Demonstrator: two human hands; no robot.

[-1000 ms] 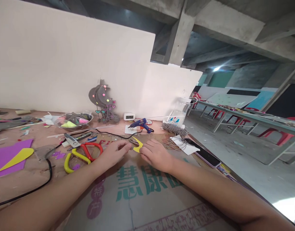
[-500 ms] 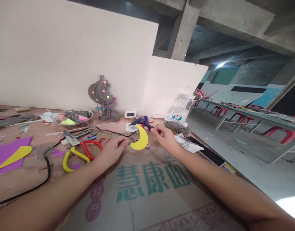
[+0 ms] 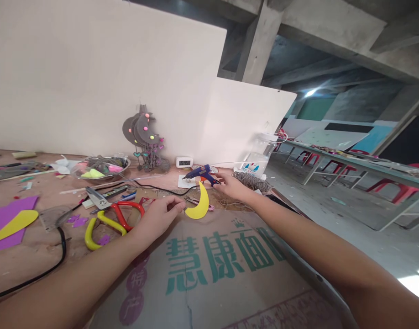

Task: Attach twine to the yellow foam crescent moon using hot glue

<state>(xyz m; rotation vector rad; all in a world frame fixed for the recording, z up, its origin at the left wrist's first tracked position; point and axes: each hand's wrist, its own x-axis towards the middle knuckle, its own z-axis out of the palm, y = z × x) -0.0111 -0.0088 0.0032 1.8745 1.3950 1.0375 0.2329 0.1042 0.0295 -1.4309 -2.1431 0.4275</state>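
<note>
Between the thumb and fingers of my left hand (image 3: 164,212) is the lower tip of a yellow crescent moon cutout (image 3: 201,204), its curve opening to the left above the printed sack. My right hand (image 3: 233,188) is stretched further forward, its fingers closed about the handle end of a blue glue gun (image 3: 201,172). The gun's nozzle points left over a small white pad (image 3: 186,182). Red-and-yellow-handled scissors (image 3: 127,214) lie left of my left hand. Just behind the moon are small pink-handled scissors (image 3: 211,208), partly hidden.
A grey moon ornament (image 3: 143,132) stands against the white board, beside a small digital clock (image 3: 184,162). At left are a bowl of craft bits (image 3: 102,168) and purple sheet (image 3: 28,210). Grey cord (image 3: 252,182) and a plastic jar (image 3: 259,155) sit at right.
My right hand has moved forward onto the glue gun's handle. The yellow moon has turned slightly and dipped a little, still in my left hand.
</note>
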